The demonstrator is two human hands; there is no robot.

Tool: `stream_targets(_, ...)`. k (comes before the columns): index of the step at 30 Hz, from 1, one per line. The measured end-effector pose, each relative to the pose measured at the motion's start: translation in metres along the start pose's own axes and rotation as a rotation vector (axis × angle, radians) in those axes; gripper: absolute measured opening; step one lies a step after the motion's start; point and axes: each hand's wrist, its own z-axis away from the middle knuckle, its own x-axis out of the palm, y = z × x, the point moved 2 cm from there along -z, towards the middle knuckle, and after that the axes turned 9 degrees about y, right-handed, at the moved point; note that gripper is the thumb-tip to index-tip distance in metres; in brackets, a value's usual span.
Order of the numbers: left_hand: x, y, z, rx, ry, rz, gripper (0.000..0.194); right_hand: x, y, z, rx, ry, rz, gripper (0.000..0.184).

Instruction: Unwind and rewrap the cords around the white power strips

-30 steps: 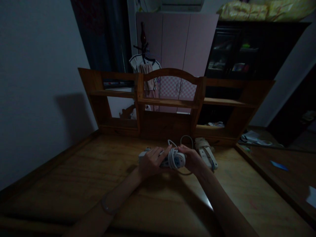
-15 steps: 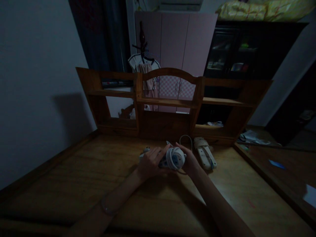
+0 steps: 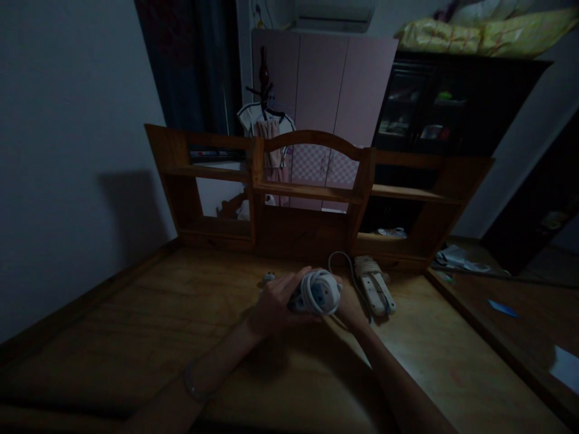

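A white and blue power strip [image 3: 298,302] is held above the wooden desktop, its near end turned toward me. White cord [image 3: 311,290] is wound in several turns around that end. My left hand [image 3: 277,303] grips the strip's body from the left, fingers over the top. On the other side my right hand [image 3: 349,308] is closed at the coil, its fingertips hidden behind it, with the loose cord running by it. That slack curves up and right across the desk. A plug [image 3: 268,277] shows just beyond my left hand.
A second power strip [image 3: 377,294], its cord wrapped around one end, lies to the right on the desktop [image 3: 172,325]. Along the back stands a wooden shelf unit [image 3: 307,226]. A raised edge [image 3: 479,325] bounds the right side; a wall [image 3: 67,181] rises at left.
My right hand has moved from the top of the coil to lower behind its right side. The slack cord has shifted toward the second power strip. The view has tilted slightly.
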Motion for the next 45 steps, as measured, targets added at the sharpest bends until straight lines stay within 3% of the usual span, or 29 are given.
stream_targets(3, 0.0, -0.012, 0.0, -0.123, 0.058, -0.023, 0.087, 0.01, 0.01, 0.004, -0.076, 0.02, 0.253, 0.03)
stream_targets(6, 0.0, -0.025, -0.001, -0.249, 0.1, -0.089, 0.08, 0.02, 0.015, 0.006, -0.101, -0.041, 0.535, 0.026)
stream_targets(12, 0.0, -0.04, -0.003, -0.502, 0.046, -0.441, 0.08, 0.028, 0.013, 0.008, -0.085, -0.168, 1.024, 0.025)
stream_targets(20, 0.007, -0.057, 0.005, -0.549, -0.145, -0.634, 0.09, 0.016, -0.001, 0.007, -0.151, -0.245, 1.152, 0.021)
stream_targets(25, 0.002, -0.063, 0.005, -0.489, -0.21, -0.579, 0.095, 0.006, -0.003, 0.005, -0.198, -0.2, 1.103, 0.027)
stream_targets(28, 0.003, -0.059, 0.004, -0.426, -0.248, -0.58, 0.109, 0.007, -0.003, 0.007, -0.241, -0.178, 1.087, 0.029)
stream_targets(31, 0.009, -0.053, 0.006, -0.35, -0.308, -0.61, 0.111, 0.009, -0.004, 0.008, -0.296, -0.186, 1.102, 0.025)
stream_targets(34, 0.015, -0.048, 0.011, -0.273, -0.35, -0.614, 0.097, 0.008, -0.004, 0.008, -0.347, -0.214, 1.065, 0.017)
stream_targets(36, 0.017, -0.046, 0.012, -0.213, -0.352, -0.617, 0.078, 0.004, -0.003, 0.006, -0.352, -0.209, 1.022, 0.014)
stream_targets(40, 0.018, -0.037, 0.005, -0.046, -0.387, -0.591, 0.046, -0.004, -0.003, 0.004, -0.364, -0.199, 0.992, 0.023)
stream_targets(45, 0.021, -0.024, -0.002, 0.092, -0.425, -0.597, 0.032, -0.002, -0.014, 0.005, -0.414, -0.284, 0.97, 0.024)
